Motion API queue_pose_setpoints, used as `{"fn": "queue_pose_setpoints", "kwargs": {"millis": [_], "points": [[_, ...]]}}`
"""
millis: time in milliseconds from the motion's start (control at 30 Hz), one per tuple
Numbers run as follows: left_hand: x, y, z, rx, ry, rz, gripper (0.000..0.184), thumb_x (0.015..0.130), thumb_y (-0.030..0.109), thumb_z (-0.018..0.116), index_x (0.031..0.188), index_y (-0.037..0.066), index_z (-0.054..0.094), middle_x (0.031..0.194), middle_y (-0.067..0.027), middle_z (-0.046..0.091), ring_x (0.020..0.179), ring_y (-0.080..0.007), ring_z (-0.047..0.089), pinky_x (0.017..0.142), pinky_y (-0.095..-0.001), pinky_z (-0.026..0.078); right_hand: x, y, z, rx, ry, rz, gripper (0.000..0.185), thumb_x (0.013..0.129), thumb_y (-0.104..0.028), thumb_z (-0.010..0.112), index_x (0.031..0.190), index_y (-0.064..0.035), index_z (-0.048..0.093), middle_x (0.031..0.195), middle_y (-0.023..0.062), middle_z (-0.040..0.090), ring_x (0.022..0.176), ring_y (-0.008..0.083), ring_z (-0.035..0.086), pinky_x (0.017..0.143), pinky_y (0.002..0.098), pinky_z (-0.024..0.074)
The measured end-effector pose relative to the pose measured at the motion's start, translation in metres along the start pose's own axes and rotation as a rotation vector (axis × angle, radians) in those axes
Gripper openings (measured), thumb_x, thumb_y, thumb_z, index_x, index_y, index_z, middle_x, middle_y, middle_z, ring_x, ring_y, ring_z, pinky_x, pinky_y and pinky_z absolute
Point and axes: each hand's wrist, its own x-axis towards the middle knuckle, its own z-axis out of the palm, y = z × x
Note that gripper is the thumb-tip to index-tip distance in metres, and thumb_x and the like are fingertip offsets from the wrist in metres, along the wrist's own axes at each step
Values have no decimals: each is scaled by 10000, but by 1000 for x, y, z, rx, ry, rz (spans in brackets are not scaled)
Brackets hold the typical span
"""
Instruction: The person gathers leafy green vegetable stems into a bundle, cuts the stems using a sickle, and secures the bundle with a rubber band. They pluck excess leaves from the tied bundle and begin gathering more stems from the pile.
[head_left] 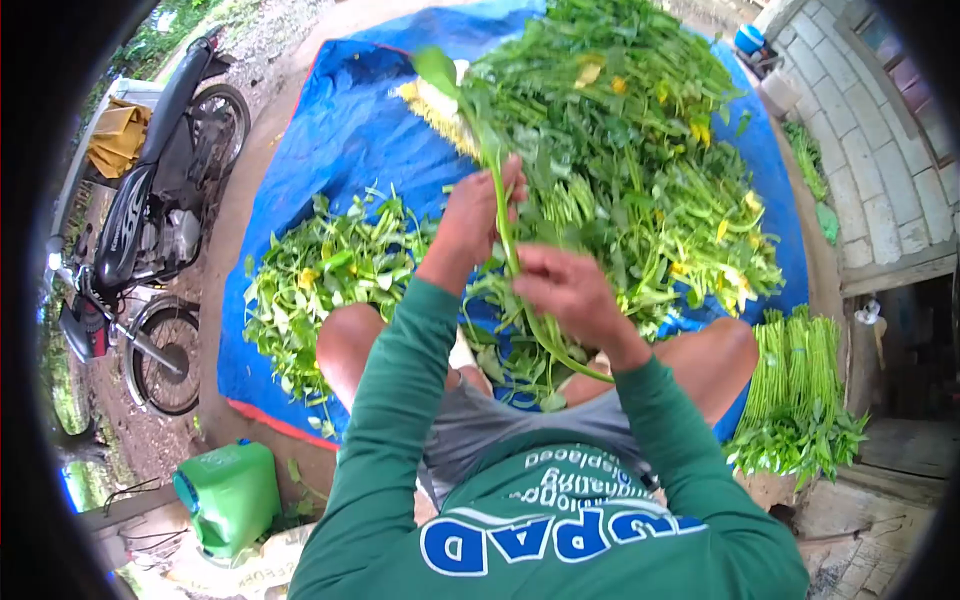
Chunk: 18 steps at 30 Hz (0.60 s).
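A long green leafy stem point(507, 225) runs from above my left hand down towards my lap. My left hand point(480, 215) is closed round its upper part, near the yellow-and-white brush-like item point(438, 112) on the tarp. My right hand point(570, 290) is beside the lower stem, somewhat blurred, with fingers bent towards it; whether they grip it is unclear. Beyond my hands a big heap of leafy stems point(610, 110) with yellow flowers covers the blue tarp point(340, 130). A smaller pile of loose leaves point(340, 265) lies to the left.
Bundled green stems point(795, 370) lie at the right by the tarp's edge. On the left is a parked motorcycle point(140, 220), with a green plastic jug point(235, 495) at the lower left. A block wall point(860, 130) borders the right side.
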Motion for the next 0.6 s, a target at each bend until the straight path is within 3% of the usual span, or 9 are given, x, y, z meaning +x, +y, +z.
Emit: {"fn": "queue_pose_setpoints", "kwargs": {"millis": [67, 133, 167, 300, 367, 467, 600], "points": [[15, -17, -12, 135, 287, 193, 444, 1075, 499, 670, 1010, 60, 681, 830, -15, 667, 604, -78, 554, 503, -272, 441, 21, -13, -9, 110, 17, 135, 397, 983, -159, 766, 1351, -20, 711, 1015, -8, 717, 893, 87, 687, 766, 287, 604], [2, -14, -24, 114, 438, 291, 474, 1072, 524, 664, 1013, 53, 677, 851, -21, 670, 608, -90, 566, 502, -285, 448, 40, -18, -20, 287, 172, 108, 340, 955, -148, 802, 1239, 25, 731, 976, 26, 748, 796, 100, 694, 716, 272, 599], [-5, -14, -33, 125, 308, 251, 433, 1072, 490, 678, 1026, 62, 715, 857, 8, 689, 664, -77, 600, 568, -246, 475, 48, -18, -27, 279, 191, 108, 347, 952, -150, 807, 1235, 34, 727, 979, 36, 753, 811, 115, 710, 730, 285, 615], [-52, -3, -10, 455, -98, 211, 393, 1072, 432, 700, 1132, 48, 760, 985, -30, 781, 823, -81, 705, 700, -232, 532, 82, -18, -48, 302, 212, 42, 376, 945, -160, 827, 1226, 63, 716, 997, 76, 766, 851, 164, 752, 775, 321, 653], [-51, -12, -7, 462, -93, 250, 375, 1057, 391, 732, 1137, 27, 766, 966, -20, 775, 827, -80, 707, 692, -235, 536, 85, -23, -47, 308, 243, 16, 388, 951, -168, 827, 1236, 70, 712, 1014, 112, 769, 865, 187, 759, 792, 324, 656], [-49, -12, -12, 444, -93, 230, 371, 1063, 387, 727, 1199, 43, 744, 1018, -28, 783, 849, -88, 722, 702, -235, 548, 83, -22, -62, 327, 221, -5, 501, 963, -210, 820, 1391, 0, 664, 1150, 85, 748, 946, 183, 768, 839, 319, 649], [-57, 8, -30, 406, -21, 171, 320, 1084, 372, 696, 1212, 80, 714, 1001, 0, 758, 847, -78, 723, 636, -202, 505, 67, 2, -134, 221, 604, 8, 323, 977, -221, 796, 1242, -45, 741, 1015, 36, 768, 861, 146, 757, 750, 298, 637]]}}
